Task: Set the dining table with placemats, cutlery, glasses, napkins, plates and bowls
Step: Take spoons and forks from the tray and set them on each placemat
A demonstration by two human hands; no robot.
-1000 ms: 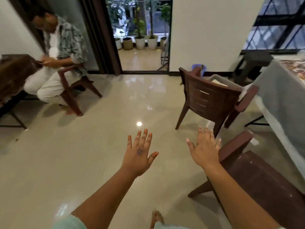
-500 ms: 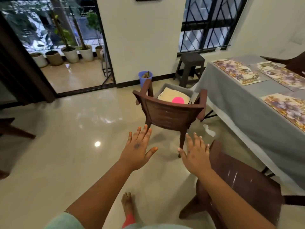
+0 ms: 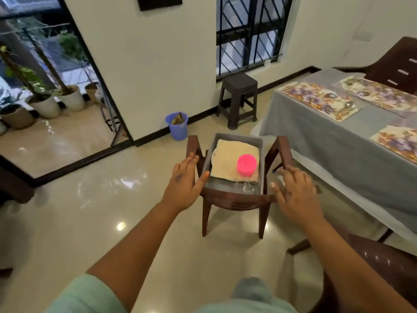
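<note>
A grey tub (image 3: 266, 141) sits on the seat of a brown armchair (image 3: 237, 201) in front of me. It holds a cream cloth (image 3: 228, 158) over a white plate, a pink bowl (image 3: 247, 165) and clear glassware (image 3: 248, 185) at its near edge. My left hand (image 3: 184, 185) is open beside the tub's left wall. My right hand (image 3: 294, 192) is open above the chair's right arm. The dining table (image 3: 338, 145) at the right has a grey cloth and three floral placemats (image 3: 320, 100); a spoon (image 3: 346, 107) lies on the nearest-left one.
A second brown chair (image 3: 379, 269) stands at my lower right, another (image 3: 390, 66) behind the table. A dark stool (image 3: 239, 98) and a blue bin (image 3: 177, 125) stand by the wall. An open doorway with potted plants (image 3: 45, 102) is at the left.
My view has swung right, from the seated person and doorway toward the chair and table. I have stepped closer, and both hands now reach either side of the tub.
</note>
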